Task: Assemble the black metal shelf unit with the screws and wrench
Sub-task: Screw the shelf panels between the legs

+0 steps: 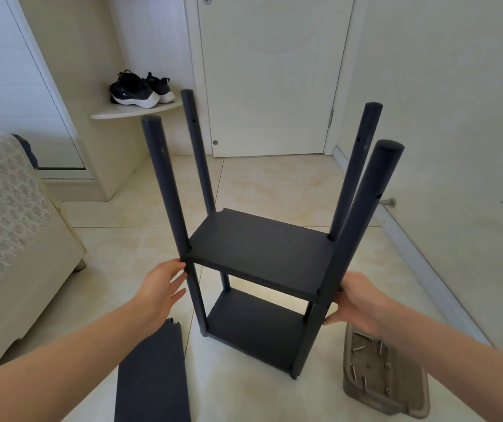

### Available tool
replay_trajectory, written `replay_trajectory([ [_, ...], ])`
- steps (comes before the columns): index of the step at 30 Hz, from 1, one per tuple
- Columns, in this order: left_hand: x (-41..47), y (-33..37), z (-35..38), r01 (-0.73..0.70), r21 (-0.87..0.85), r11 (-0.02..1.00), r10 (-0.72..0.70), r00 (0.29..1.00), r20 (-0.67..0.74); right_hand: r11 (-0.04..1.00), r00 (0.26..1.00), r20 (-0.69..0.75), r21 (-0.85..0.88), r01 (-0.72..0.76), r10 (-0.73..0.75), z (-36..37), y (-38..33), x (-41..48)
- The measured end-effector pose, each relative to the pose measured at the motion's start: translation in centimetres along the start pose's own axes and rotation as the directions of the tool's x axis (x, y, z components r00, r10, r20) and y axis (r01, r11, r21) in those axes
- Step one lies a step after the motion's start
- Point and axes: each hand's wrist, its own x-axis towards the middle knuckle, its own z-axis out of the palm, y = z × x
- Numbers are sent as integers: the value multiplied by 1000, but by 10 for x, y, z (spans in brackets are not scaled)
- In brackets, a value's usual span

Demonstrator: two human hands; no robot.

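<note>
The black metal shelf unit (259, 254) stands upright on the tiled floor, with several round posts and two flat boards fixed between them. My left hand (158, 290) touches the near left post just below the upper board, fingers nearly straight. My right hand (356, 300) curls its fingers around the near right post at the same height. A loose black shelf board (152, 376) lies flat on the floor at the lower left. Several screws (365, 367) lie in a shallow grey tray (353, 388) at the lower right. No wrench is visible.
A bed with a lace cover (6, 214) fills the left side. A white door (274, 74) and walls close the back and right. A pair of black trainers (140, 88) sits on a corner ledge. A doorstop (387, 203) sticks out near the right wall.
</note>
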Motion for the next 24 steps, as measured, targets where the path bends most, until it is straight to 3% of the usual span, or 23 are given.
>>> replay_trajectory([
  [8,-7,7,25,56,2,998,-56,998,42,998,989,144,39,-49,43,-4,8,3],
  [14,-48,-24,65,243,40,969,-243,917,316,998,992,118,45,-40,34,1,8,-4],
  [24,-56,-56,125,341,-228,912,-226,882,413,1000,997,70,-6,-24,24,3,5,-10],
])
